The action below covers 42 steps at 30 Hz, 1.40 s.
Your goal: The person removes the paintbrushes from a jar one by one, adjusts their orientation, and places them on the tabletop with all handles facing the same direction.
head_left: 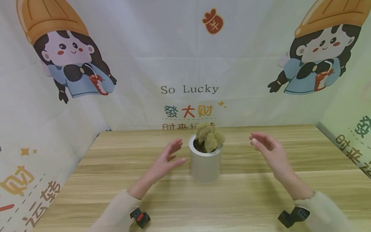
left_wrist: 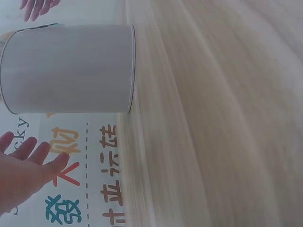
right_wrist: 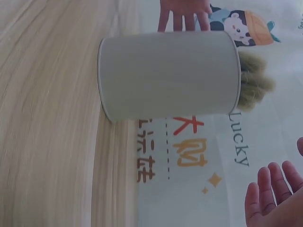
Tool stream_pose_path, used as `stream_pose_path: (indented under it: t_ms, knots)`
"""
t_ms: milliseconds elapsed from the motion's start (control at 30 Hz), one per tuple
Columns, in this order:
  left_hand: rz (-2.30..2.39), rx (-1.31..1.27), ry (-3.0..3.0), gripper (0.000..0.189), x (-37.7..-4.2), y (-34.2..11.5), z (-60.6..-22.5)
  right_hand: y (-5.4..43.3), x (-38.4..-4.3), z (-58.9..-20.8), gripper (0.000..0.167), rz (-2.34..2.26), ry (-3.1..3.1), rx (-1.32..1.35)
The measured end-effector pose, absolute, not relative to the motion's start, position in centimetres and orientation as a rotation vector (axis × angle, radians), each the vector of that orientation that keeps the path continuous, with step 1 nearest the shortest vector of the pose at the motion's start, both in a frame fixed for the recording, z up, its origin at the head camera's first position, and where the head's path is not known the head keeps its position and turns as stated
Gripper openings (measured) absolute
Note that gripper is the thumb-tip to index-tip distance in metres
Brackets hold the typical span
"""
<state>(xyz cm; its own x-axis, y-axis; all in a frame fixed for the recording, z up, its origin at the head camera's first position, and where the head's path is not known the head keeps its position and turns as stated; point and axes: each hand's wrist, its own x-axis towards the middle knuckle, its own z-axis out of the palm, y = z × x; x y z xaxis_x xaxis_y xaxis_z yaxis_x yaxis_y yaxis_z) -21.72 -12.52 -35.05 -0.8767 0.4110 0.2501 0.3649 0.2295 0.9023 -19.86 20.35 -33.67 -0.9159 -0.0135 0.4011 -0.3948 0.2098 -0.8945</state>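
Observation:
A white cylindrical pot [head_left: 205,167] stands upright on the wooden table, with a fuzzy tan-green plant [head_left: 214,140] poking above its rim. To the pot's left is my left hand [head_left: 166,162], fingers and thumb spread apart and holding nothing, its tips a short way from the wall. My right hand [head_left: 272,154] hovers farther off on the other side, its fingers loosely bent with nothing in them. In the left wrist view the pot [left_wrist: 68,68] appears sideways between both hands. The right wrist view shows the pot [right_wrist: 170,75] with the plant [right_wrist: 254,80] at its top.
The wooden table [head_left: 116,180] reaches back to a white printed cloth [head_left: 139,64] with cartoon figures and lettering. More of this cloth hangs at the left and right sides. A black wrist camera [head_left: 140,218] sits on the left sleeve, another wrist camera [head_left: 294,216] on the right.

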Motion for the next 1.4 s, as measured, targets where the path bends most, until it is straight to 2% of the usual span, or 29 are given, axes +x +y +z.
stream_pose_path:
  t_ms: [367,967,1400]
  knots:
    - [1.824,0.814,2.388,0.060,-23.6,-12.1,-37.0,17.9,-19.1,-33.1,0.033,1.840,-2.213,0.389]
    - [1.941,0.762,2.207,0.055,-24.5,-11.1,-36.7,13.6,-18.9,-33.3,0.026,1.882,-2.182,0.558]
    - [1.942,0.712,2.123,0.053,-24.6,-10.8,-36.2,11.8,-19.2,-32.9,0.033,1.714,-2.250,0.426]
